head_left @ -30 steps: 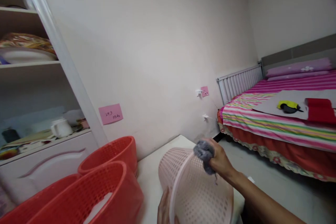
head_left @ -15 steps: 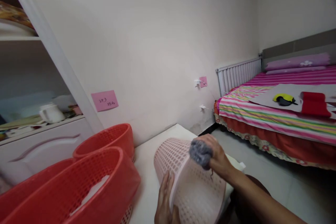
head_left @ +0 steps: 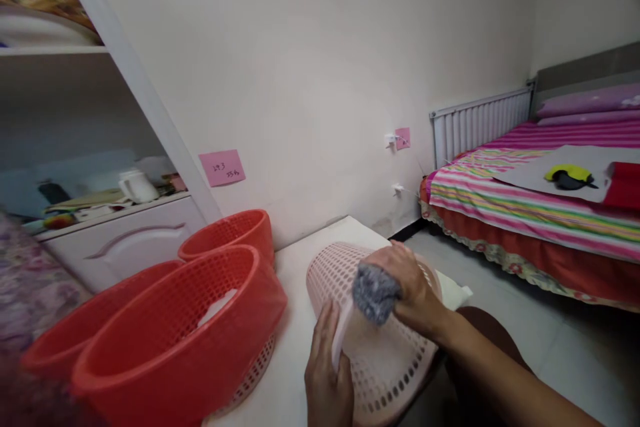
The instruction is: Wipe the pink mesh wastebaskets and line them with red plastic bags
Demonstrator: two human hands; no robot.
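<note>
A pale pink perforated basket (head_left: 330, 273) lies on its side on a white table (head_left: 295, 340). My left hand (head_left: 327, 377) grips the basket's rim at the near end. My right hand (head_left: 407, 287) holds a small grey cloth (head_left: 375, 290) pressed against the rim and side of the basket. My right forearm reaches in from the lower right.
Three red perforated baskets (head_left: 200, 333) stand stacked on the table's left. Behind them is a white cabinet (head_left: 120, 240) with shelves holding a white jug (head_left: 135, 185). A bed with a striped cover (head_left: 530, 207) stands at the right, a pink note (head_left: 222, 167) on the wall.
The view has swung slightly. My right hand with the grey cloth has moved down and toward me along the pink basket's rim, and my left hand has come further into view on the rim.
</note>
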